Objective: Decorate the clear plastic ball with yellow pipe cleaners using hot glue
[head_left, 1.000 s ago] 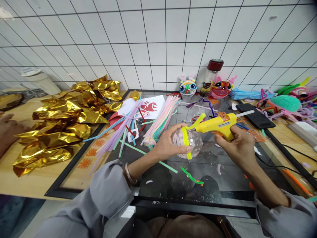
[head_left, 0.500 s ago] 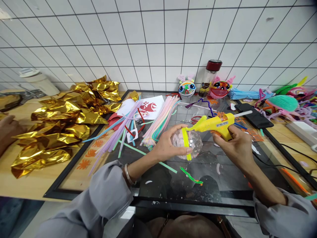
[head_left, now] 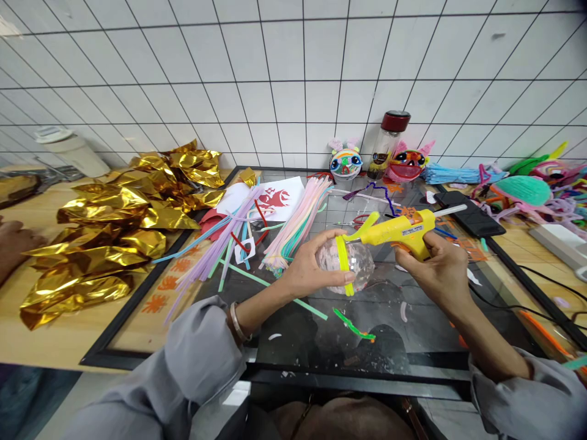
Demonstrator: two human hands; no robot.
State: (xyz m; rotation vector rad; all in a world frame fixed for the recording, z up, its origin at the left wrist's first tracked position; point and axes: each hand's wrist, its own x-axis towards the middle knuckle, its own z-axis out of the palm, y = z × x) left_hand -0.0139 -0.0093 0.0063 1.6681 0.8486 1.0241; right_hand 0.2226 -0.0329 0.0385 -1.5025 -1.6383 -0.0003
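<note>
While the left hand point(head_left: 312, 269) cups the clear ball point(head_left: 362, 272) above the glass pane point(head_left: 413, 342), its thumb pins a yellow pipe cleaner point(head_left: 343, 263) that already bands the ball. The right hand point(head_left: 435, 269) grips the yellow glue gun point(head_left: 398, 231), nozzle at the ball's top. The band looks laid, its upper end seemingly not yet fixed. A green scrap point(head_left: 353, 327) lies just below the ball, pastel stems point(head_left: 298, 223) and gold foil point(head_left: 114, 226) to its left.

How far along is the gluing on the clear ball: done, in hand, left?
Done: a yellow pipe cleaner wraps the clear ball. In hand: the left hand grips the ball; the right hand holds the glue gun, nozzle at the band's top. Left, probably: its lower end, sticking out free.
</note>
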